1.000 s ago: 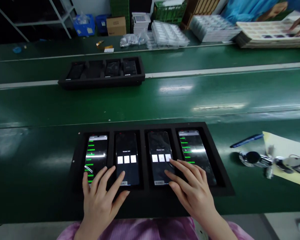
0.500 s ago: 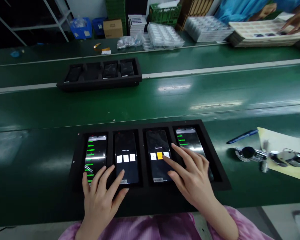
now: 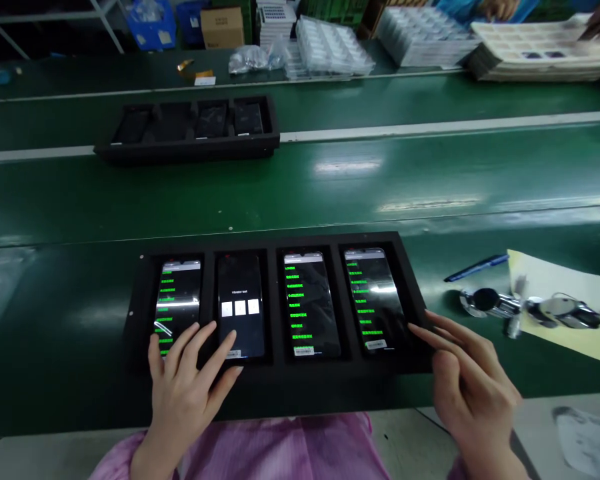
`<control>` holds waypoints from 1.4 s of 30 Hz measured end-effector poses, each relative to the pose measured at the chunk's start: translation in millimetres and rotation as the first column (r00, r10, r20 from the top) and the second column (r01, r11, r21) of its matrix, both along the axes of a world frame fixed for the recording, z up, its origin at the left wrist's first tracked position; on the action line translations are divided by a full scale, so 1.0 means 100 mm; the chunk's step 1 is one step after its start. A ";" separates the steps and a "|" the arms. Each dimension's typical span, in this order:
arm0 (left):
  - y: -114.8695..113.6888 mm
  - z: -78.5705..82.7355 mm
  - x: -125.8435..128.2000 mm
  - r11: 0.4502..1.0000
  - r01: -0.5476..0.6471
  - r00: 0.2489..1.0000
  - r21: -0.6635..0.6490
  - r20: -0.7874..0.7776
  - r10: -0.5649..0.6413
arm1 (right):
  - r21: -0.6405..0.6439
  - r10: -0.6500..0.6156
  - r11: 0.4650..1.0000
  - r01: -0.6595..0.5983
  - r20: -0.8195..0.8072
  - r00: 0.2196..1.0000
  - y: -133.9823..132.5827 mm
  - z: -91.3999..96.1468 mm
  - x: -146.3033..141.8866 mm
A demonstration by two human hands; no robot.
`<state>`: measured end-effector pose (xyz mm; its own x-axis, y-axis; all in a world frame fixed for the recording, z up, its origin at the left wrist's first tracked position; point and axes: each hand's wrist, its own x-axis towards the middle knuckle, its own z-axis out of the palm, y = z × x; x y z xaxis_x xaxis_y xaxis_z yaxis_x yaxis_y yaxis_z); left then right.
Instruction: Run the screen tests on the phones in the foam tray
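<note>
Spreads the left hand (image 3: 187, 387) at lower left of the frame, palm down, across the lower ends of the leftmost phone (image 3: 180, 287) and the second phone (image 3: 241, 307). Leaves that grip wide open, with nothing inside it; cannot tell whether with fingertips pressing the glass or just above it. Points the right hand (image 3: 480, 393) in from lower right of the frame, index finger outstretched to the right edge of the black tray (image 3: 275, 370), just beside the fourth phone (image 3: 375, 300). Has that grip partly open, with nothing seen in hold; cannot tell about contact with the rim.

At lower centre of the frame, lined up face up in separate slots of the tray: four phones, including the third phone (image 3: 313, 303). Probably set so to keep every screen readable and within reach of both hands, and to stop any sliding on the green bench (image 3: 330, 207). At right of the frame, laid clear of the tray, perhaps to leave elbow room: a blue pen (image 3: 476, 268) and shiny metal pieces (image 3: 565, 311), partly over yellow paper (image 3: 575, 280).

Compared with half a second earlier, shows a green list on the third phone in place of "Vibrator test" and a yellow tile. Finds the right hand moved off that screen toward the right, but the left hand much as before, beside an unchanged "Vibrator test" page on the second phone.
</note>
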<state>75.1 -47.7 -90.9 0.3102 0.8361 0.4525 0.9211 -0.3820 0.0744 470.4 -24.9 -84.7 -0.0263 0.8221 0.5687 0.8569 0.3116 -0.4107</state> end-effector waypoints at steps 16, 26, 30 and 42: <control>0.28 0.05 0.06 0.994 -0.065 0.998 0.090 0.008 0.064 | -0.062 0.112 0.992 -0.107 0.073 0.991 -0.02 -0.04 -0.06; -0.14 0.01 -0.23 0.975 -0.220 0.975 0.038 0.032 0.219 | -0.024 0.052 0.998 -0.050 0.099 0.994 -0.01 -0.17 -0.04; -0.25 0.05 -0.30 0.967 -0.254 0.967 0.018 0.033 0.253 | 0.029 0.046 0.998 -0.048 0.063 0.997 0.00 -0.11 -0.12; -0.32 -0.15 -0.58 0.959 -0.284 0.952 -0.011 0.120 0.283 | -0.015 0.114 0.994 -0.113 0.085 0.990 0.01 -0.04 -0.31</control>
<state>16.9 -79.7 -105.5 0.0047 0.8790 0.4768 0.9762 -0.1075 0.1885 439.7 -24.0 -89.1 -0.1680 0.8168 0.5519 0.8486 0.4047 -0.3407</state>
